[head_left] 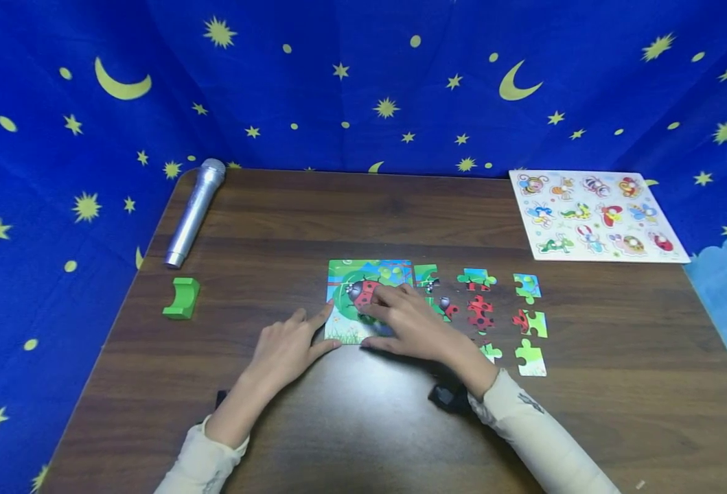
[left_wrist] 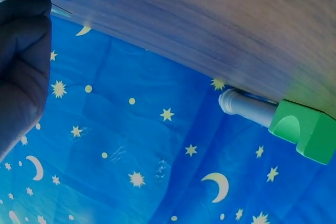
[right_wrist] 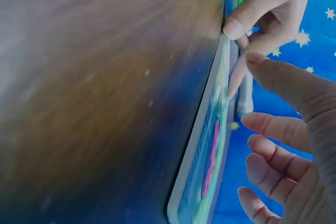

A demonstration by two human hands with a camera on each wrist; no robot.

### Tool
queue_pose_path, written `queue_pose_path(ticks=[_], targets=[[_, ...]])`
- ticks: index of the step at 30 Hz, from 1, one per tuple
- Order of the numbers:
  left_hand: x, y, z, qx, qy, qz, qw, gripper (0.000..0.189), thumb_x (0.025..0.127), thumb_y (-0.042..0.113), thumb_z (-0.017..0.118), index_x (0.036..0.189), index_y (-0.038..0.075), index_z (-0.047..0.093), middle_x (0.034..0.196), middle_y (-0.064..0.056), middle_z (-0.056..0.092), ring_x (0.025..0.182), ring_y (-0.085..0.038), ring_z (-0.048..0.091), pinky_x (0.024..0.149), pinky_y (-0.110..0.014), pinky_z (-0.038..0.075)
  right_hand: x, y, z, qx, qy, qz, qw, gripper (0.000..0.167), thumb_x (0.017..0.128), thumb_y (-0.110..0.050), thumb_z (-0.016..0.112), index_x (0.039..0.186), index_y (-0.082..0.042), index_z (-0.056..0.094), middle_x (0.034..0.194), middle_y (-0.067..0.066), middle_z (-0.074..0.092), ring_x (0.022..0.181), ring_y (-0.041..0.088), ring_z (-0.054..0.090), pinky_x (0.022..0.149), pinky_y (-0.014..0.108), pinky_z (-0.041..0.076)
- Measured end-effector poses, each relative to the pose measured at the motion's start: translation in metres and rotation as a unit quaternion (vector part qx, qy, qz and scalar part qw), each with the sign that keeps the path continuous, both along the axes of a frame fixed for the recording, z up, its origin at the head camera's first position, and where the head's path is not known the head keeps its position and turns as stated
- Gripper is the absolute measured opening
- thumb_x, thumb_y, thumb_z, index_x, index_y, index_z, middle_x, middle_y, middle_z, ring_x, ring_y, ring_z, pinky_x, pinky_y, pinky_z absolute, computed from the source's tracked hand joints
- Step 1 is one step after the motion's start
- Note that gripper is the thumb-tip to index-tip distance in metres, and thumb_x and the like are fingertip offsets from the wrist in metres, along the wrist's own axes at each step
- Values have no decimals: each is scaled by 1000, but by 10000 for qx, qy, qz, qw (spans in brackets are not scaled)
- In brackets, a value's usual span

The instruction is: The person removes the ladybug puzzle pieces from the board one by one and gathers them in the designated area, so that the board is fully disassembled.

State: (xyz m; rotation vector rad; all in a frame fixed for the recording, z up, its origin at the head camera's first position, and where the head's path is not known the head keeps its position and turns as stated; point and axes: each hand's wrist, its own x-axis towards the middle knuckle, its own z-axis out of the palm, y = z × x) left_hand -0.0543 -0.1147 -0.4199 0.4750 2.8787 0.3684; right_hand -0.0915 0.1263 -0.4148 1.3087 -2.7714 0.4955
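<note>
A ladybug picture puzzle board [head_left: 343,333] lies flat in the middle of the table. My left hand [head_left: 283,350] touches its near left corner, the index finger along the left side and the thumb at the near edge. Over the right part of the board is my right hand [head_left: 409,326], partly hiding the picture. In the right wrist view, the right hand's [right_wrist: 294,145] fingers are loosely bent and apart, with nothing seen between them. Several loose jigsaw pieces, including a red one [head_left: 480,313] and a green-and-white corner piece [head_left: 530,359], lie right of the board; the right arm covers some.
A silver microphone [head_left: 195,214] lies at the table's back left, with a green curved block [head_left: 182,299] nearer. A white board with insect pictures [head_left: 598,218] is at the back right. A black object [head_left: 448,396] sits by the right wrist. A starry blue cloth [head_left: 314,82] hangs behind.
</note>
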Motion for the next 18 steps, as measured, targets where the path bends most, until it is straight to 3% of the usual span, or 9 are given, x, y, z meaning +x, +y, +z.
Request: queue_pose_path(ticks=[8,18], targets=[[1,2,1,-19,59,29,10000,71,91,60,59,150,22,45,127,-30,62,53,-25,54,54,-41,51,-6,-19,-4,30,375,8,9993,45,87,-45,74,115,-9,73,99,0,55,82,13,52,81,37,43],[2,1,1,24,17,81,10000,70,92,59,59,150,23,45,128,-31,61,50,-21,49,51,-39,49,-7,-30,-6,46,434,-32,9990,49,84,-46,77,114,-8,73,99,2,57,83,14,52,78,35,41]])
